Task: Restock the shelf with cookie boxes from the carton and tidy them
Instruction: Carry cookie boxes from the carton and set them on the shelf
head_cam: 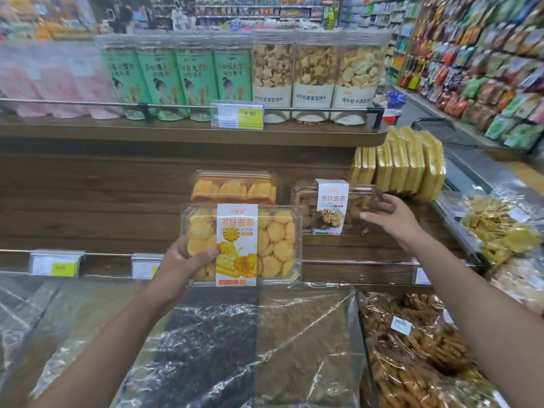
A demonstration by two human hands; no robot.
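- Grip of the left hand point(182, 260): thumb across the front, fingers curled behind the lower left corner of the yellow cookie box point(276, 240), a clear plastic pack with an orange-and-white label band.
- That box is held up in front of the wooden shelf point(73, 231), its face toward the camera, and it extends rightward from the left hand.
- The right hand point(391, 219) grips the right end of the brown cookie box point(306, 207), thumb on the front and fingers wrapped over the upper right corner.
- The brown cookie box rests on the shelf just left of the right hand. It sits up and to the right of the left hand's box, and their corners overlap in view.
- A third box of orange cookies point(235, 188) sits directly behind the yellow one, above the left hand and just beside the brown box.
- Stacked yellow packets point(406, 163) stand above the right hand, near its fingertips.
- Higher still, green canisters point(176, 81) and clear biscuit canisters point(312, 75) line the upper shelf point(88, 128), with a 9.90 price tag point(237, 114) on its rail.
- Plastic-wrapped bulk snacks point(412, 348) lie below both forearms.
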